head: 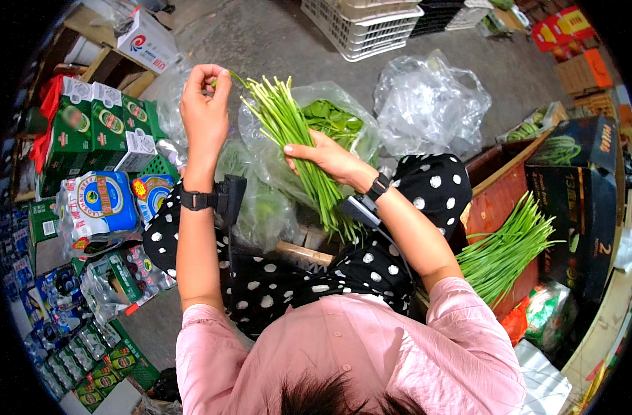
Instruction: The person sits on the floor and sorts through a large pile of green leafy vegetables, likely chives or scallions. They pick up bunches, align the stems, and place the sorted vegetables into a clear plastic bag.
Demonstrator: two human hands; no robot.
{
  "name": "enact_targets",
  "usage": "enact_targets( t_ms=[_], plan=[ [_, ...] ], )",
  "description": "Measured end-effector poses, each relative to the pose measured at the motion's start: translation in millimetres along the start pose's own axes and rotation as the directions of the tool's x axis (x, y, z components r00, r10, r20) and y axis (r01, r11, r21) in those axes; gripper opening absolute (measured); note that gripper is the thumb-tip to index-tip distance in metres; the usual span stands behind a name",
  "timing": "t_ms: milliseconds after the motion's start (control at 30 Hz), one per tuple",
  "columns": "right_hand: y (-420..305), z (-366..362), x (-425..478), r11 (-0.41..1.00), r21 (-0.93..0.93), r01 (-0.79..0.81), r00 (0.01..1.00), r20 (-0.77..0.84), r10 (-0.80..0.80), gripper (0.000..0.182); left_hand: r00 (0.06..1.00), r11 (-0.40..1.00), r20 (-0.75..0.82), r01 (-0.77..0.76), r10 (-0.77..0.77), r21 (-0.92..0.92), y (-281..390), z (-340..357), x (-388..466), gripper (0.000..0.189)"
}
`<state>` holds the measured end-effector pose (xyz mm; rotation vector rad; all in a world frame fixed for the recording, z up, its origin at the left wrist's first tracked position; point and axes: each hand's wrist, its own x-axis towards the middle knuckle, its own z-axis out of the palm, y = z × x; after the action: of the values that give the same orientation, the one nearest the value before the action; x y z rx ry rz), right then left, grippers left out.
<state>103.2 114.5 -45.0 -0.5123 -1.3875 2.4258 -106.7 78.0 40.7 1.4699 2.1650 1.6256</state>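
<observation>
My right hand [329, 158] is wrapped around the middle of a bunch of garlic chives [274, 116]. Their pale cut ends point up and away, while the darker leaf tips hang over my lap. To the left, my left hand [206, 96] pinches one thin green chive stalk [236, 78] between thumb and fingers; the stalk reaches towards the cut ends of the bunch. Beneath the bunch, an open clear plastic bag [365, 104] holds broad leafy greens [332, 122]. Another clear bag [266, 223] with greenery lies nearer my knees.
More chives [508, 249] rest on a reddish wooden surface [482, 212] at right, beside a black carton [575, 207]. A crumpled plastic bag [430, 104] lies on the concrete floor [243, 31] ahead, near stacked white crates [368, 31]. Green beer cartons [106, 124] and shrink-wrapped beer packs [95, 207] crowd the left.
</observation>
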Motion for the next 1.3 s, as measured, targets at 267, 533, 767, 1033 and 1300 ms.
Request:
enact_targets(
  t_ms=[267,533,767,1033,1300],
  plan=[
    [-6.6,-4.8,-3.8,0.984,0.173,-0.051,0.998,0.036,0.045,0.024,0.947,0.886,0.031,0.311,-0.320,-0.345,-68.2,3.9,-12.9,0.009],
    [-7.7,-21.4,-2.0,0.879,0.476,-0.018,1.000,0.013,0.014,0.040,0.783,0.920,0.491,0.375,-0.381,0.115,-77.6,63.2,-125.9,0.022],
    [-7.6,-17.8,1.4,0.845,0.534,-0.035,0.999,0.014,0.032,0.056,0.934,0.919,0.196,0.337,-0.298,-0.205,-18.8,31.4,-97.5,0.023],
    [-11.3,-3.7,-3.2,0.893,0.445,0.072,0.994,-0.102,-0.029,0.064,0.934,0.993,0.342,0.119,-0.104,-0.022,44.0,32.6,-91.0,0.018],
    [-5.1,-3.9,-1.9,0.854,0.514,0.081,0.996,-0.074,-0.050,0.058,0.940,0.991,0.314,0.126,-0.135,0.051,32.8,39.4,-88.6,0.014]
  ],
)
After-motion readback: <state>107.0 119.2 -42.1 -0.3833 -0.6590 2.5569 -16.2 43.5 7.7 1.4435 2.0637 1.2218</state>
